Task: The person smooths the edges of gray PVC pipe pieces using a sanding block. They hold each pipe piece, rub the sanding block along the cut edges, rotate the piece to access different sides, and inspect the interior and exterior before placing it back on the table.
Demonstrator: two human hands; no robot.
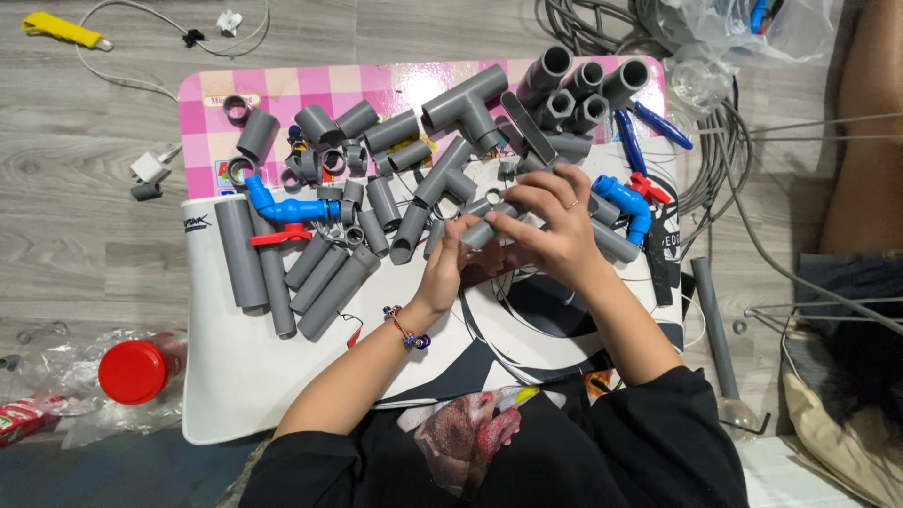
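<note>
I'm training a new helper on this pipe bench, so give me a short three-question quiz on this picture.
1. True or false: the left hand wears a beaded bracelet.
2. What colour is the handle of the blue valve left of the hands? A red, B green, C yellow.
3. Both hands meet on a short grey ____ piece.

Key: 1 true; 2 A; 3 pipe. The right hand wears a ring.
</note>
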